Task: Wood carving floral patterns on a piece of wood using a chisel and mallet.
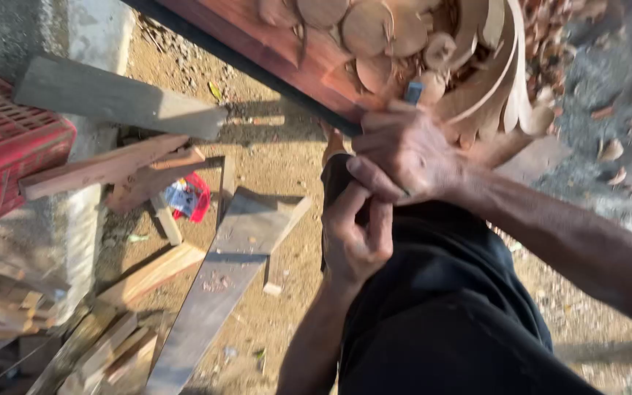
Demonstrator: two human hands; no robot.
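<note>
Gripping a blue-tipped tool [413,92], right hand [404,153] just below carved wood [374,44]

Blue-tipped tool [412,92] mostly hidden inside right hand [407,150]; carved panel [374,44] cut off by top edge.

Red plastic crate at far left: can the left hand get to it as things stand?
Probably not without shifting. The left hand is curled below the right hand at the carved reddish wood panel; the red plastic crate lies far left, beyond scattered grey wooden planks.
</note>
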